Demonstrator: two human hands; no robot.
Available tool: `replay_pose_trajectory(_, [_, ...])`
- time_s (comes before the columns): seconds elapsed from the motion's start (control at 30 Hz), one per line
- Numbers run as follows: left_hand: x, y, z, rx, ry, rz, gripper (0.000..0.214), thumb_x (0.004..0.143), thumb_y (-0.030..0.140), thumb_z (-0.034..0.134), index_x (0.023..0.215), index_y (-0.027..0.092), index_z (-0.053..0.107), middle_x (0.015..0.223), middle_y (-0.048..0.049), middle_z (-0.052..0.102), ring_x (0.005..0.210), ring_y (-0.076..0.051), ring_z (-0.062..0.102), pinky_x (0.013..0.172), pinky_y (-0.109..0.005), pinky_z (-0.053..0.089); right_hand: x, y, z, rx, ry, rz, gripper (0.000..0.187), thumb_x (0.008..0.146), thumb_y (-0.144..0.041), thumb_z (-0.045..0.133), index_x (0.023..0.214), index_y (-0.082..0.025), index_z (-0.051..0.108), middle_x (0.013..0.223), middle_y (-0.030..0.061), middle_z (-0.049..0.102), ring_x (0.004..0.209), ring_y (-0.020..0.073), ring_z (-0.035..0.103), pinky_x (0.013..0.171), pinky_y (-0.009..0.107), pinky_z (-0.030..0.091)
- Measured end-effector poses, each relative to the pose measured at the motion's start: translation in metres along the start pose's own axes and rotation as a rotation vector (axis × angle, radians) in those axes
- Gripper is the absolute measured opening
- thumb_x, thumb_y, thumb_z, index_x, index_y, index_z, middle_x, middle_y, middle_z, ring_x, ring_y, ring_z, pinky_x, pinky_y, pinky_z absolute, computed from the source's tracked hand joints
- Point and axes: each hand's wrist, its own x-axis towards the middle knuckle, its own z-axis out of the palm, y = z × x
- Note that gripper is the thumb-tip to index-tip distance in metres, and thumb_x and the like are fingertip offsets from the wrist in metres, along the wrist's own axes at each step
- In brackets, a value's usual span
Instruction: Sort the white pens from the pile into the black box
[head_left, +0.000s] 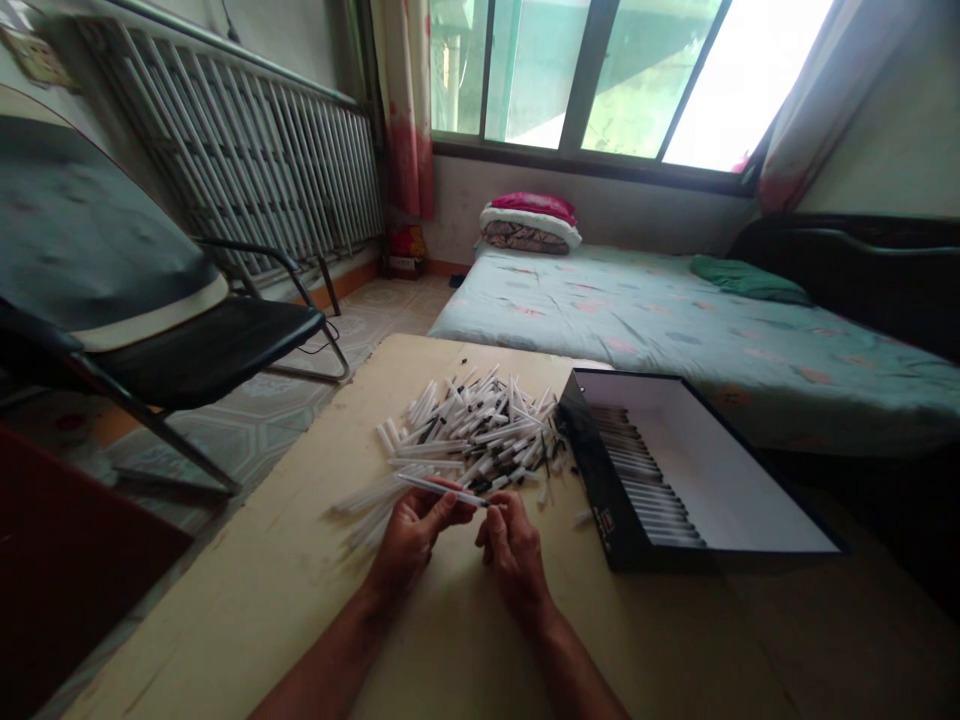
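Note:
Between my two hands is a slim white pen (442,487), tilted down a little to the right. My left hand (414,525) is closed around its barrel, with the thumb on top. The fingers of my right hand (514,545) pinch the dark end of the same pen; whether they hold a separate small part there I cannot make out. Just beyond my hands lies a loose heap of white and black pen parts (487,425). Longer white tubes (367,510) lie by my left hand.
An open black box (585,460) with a white inside stands on the table (300,590) to the right, a row of pens (645,480) along its left side. A folding chair (202,340) is at the left. Behind the table is a bed (622,310).

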Motion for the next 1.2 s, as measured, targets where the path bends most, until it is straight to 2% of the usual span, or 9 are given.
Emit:
replay_pose_trajectory(0.1, [0.0004,0.0009,0.0003,-0.002,0.001,-0.003,0.016,0.074,0.025,0.070,0.085,0.014,0.065,0.076,-0.0049,0.072,0.070,-0.017,0.067,0.070,-0.030,0.053,-0.0001,-0.0007,0.0002,0.000,0.003,-0.010,0.018,0.092,-0.035,0.039,0.094,-0.020,0.048,0.059,-0.0048,0.054,0.045,0.0085,0.046,0.046,0.018,0.035])
replay_pose_trajectory(0.27, [-0.0007,0.0011,0.0006,0.030,0.002,-0.015,0.019,0.072,0.028,0.071,0.084,0.014,0.066,0.073,-0.0057,0.072,0.068,-0.018,0.067,0.070,-0.031,0.053,-0.0012,-0.0009,-0.0006,-0.051,0.005,-0.017,0.032,0.095,-0.035,0.034,0.069,-0.021,0.047,0.053,-0.0043,0.049,0.044,0.0083,0.045,0.048,0.019,0.035])
replay_pose_trajectory(0.47, [-0.0006,0.0019,0.0010,0.010,0.028,-0.009,0.021,0.071,0.028,0.073,0.084,0.014,0.066,0.074,-0.0061,0.072,0.069,-0.018,0.067,0.070,-0.032,0.053,-0.0012,-0.0008,0.0000,-0.011,-0.008,-0.012,0.017,0.093,-0.035,0.038,0.093,-0.020,0.047,0.060,-0.0047,0.054,0.045,0.0085,0.046,0.045,0.018,0.035])
replay_pose_trajectory(0.63, [-0.0014,0.0021,0.0011,0.049,0.003,-0.010,0.021,0.070,0.029,0.073,0.083,0.014,0.067,0.071,-0.0059,0.072,0.066,-0.018,0.066,0.068,-0.031,0.053,-0.0017,0.0025,0.0001,-0.062,-0.001,0.002,0.034,0.095,-0.038,0.031,0.069,-0.021,0.045,0.052,-0.0048,0.048,0.044,0.0085,0.044,0.047,0.019,0.035])
replay_pose_trajectory(0.7, [-0.0015,0.0019,0.0009,0.044,0.004,-0.008,0.020,0.071,0.028,0.072,0.084,0.014,0.066,0.073,-0.0056,0.072,0.067,-0.017,0.066,0.069,-0.030,0.053,-0.0021,0.0026,-0.0001,-0.045,-0.011,0.022,0.034,0.096,-0.039,0.029,0.073,-0.021,0.046,0.053,-0.0048,0.048,0.043,0.0087,0.044,0.046,0.019,0.035])
replay_pose_trajectory(0.83, [-0.0011,0.0024,0.0009,0.014,0.006,-0.004,0.018,0.073,0.027,0.071,0.085,0.015,0.066,0.079,-0.0061,0.073,0.071,-0.018,0.067,0.071,-0.031,0.053,-0.0023,0.0016,-0.0001,-0.018,-0.025,0.019,0.023,0.094,-0.040,0.034,0.092,-0.020,0.046,0.061,-0.0043,0.054,0.045,0.0091,0.047,0.046,0.019,0.036])
replay_pose_trajectory(1.03, [-0.0012,0.0030,0.0012,0.046,-0.018,-0.014,0.019,0.071,0.028,0.072,0.083,0.015,0.067,0.077,-0.0064,0.073,0.069,-0.018,0.067,0.069,-0.030,0.053,-0.0029,0.0009,-0.0001,-0.042,-0.012,-0.008,0.033,0.095,-0.036,0.033,0.069,-0.021,0.046,0.054,-0.0039,0.049,0.045,0.0086,0.045,0.047,0.019,0.035])
replay_pose_trajectory(1.2, [-0.0011,0.0024,0.0012,0.045,-0.012,-0.008,0.019,0.072,0.028,0.072,0.084,0.015,0.067,0.080,-0.0064,0.073,0.071,-0.018,0.067,0.070,-0.030,0.053,-0.0022,0.0013,0.0004,-0.009,-0.008,-0.002,0.022,0.094,-0.036,0.035,0.089,-0.020,0.049,0.059,-0.0037,0.055,0.044,0.0085,0.046,0.045,0.018,0.035])
